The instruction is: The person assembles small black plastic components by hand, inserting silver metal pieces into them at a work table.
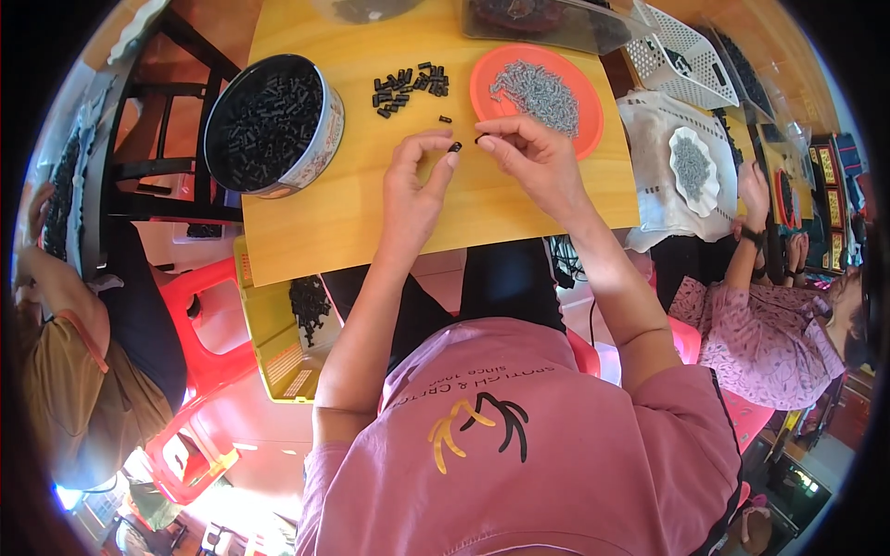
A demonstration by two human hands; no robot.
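Note:
My left hand [417, 181] pinches a small black plastic part [454, 147] between thumb and forefinger above the yellow table. Close beside it, my right hand [536, 159] is pinched on another small dark piece [481, 139], mostly hidden by the fingertips. The two pieces are apart. One loose black part [445, 119] lies just beyond my hands, and farther off is a loose pile of black parts [408, 85]. A round tin [320, 153] full of black parts stands at the left. Small silver screws [547, 93] are heaped on an orange plate [593, 116] at the right.
Clear plastic bins [547, 32] stand at the table's far edge. A white perforated basket [695, 79] and a white scalloped dish [706, 190] of silver pieces are at the right. Co-workers sit on both sides. A yellow crate [269, 352] is below the table's left side.

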